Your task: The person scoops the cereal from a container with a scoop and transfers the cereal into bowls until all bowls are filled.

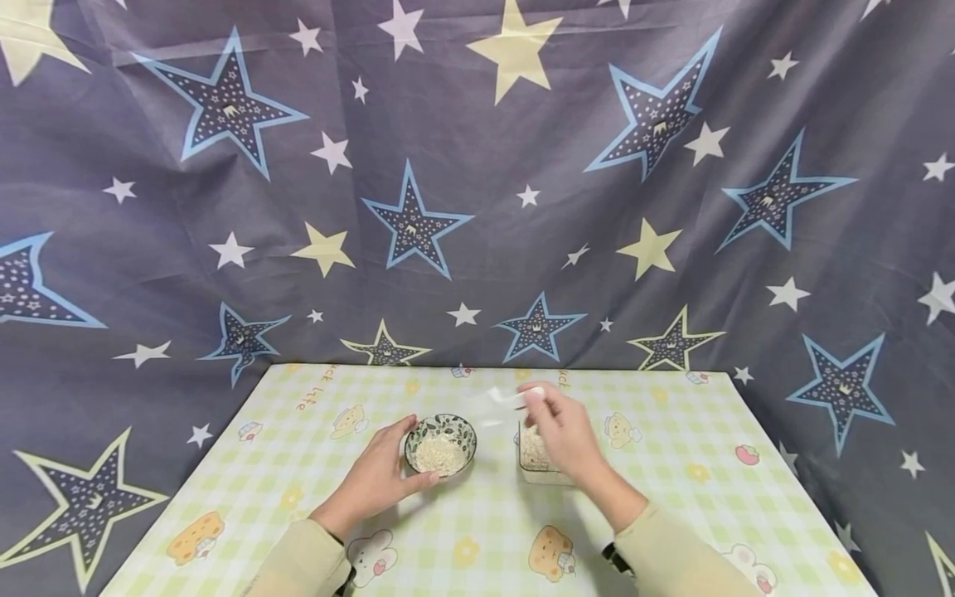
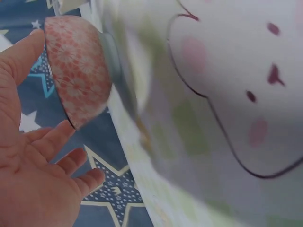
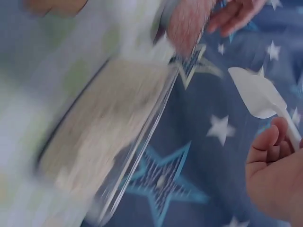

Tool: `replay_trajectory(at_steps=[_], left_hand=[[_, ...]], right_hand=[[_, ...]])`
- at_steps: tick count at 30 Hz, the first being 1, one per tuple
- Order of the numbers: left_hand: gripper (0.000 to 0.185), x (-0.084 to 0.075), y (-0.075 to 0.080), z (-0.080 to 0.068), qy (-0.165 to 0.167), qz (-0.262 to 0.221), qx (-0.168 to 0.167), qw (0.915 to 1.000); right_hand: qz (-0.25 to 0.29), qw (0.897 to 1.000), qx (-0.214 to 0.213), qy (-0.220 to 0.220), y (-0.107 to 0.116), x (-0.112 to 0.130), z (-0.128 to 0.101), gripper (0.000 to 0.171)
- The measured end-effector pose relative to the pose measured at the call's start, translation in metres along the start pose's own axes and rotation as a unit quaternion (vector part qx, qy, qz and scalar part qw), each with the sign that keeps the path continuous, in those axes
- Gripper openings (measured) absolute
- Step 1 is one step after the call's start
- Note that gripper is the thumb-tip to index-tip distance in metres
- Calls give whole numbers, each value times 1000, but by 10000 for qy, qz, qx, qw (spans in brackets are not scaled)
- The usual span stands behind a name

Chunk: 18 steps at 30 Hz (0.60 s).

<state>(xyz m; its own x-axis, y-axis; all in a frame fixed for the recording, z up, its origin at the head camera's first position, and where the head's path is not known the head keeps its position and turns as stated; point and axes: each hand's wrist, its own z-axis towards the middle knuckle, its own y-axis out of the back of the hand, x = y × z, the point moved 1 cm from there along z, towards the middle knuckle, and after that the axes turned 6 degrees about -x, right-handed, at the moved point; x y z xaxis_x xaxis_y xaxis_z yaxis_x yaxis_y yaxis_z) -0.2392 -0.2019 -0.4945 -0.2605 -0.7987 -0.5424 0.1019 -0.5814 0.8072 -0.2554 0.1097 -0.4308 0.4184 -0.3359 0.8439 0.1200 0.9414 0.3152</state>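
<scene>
From the head camera, your left hand (image 1: 380, 477) cups the near side of a small round ceramic bowl (image 1: 440, 444) with a leaf-patterned rim, thumb and fingers curved against its wall. The bowl holds pale grains and stands on a bench (image 1: 671, 489) covered in a green checked cloth with cartoon animals. Your right hand (image 1: 564, 433) pinches a white plastic spoon (image 1: 507, 400), raised above a clear square container (image 1: 539, 460) of the same grains, just right of the bowl.

From the left wrist, your palm (image 2: 28, 179) lies open beside the bowl's (image 2: 78, 71) red floral outside.

From the right wrist, blurred, your fingers (image 3: 270, 146) grip the spoon's (image 3: 258, 94) handle; the container (image 3: 104, 137) sits well apart.
</scene>
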Motion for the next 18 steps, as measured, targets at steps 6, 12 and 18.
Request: replay_trajectory(at_steps=[6, 12, 18], left_hand=[[103, -27, -4, 8, -261, -156, -78, 9995], [99, -72, -24, 23, -572, -239, 269, 9977], [100, -104, -54, 44, -1002, -19, 665, 9927]], right_hand=[[214, 9927, -778, -900, 69, -33, 0, 30], [-453, 9892, -894, -1070, 118, -60, -16, 34], [-921, 9889, -783, -867, 130, -69, -23, 30]])
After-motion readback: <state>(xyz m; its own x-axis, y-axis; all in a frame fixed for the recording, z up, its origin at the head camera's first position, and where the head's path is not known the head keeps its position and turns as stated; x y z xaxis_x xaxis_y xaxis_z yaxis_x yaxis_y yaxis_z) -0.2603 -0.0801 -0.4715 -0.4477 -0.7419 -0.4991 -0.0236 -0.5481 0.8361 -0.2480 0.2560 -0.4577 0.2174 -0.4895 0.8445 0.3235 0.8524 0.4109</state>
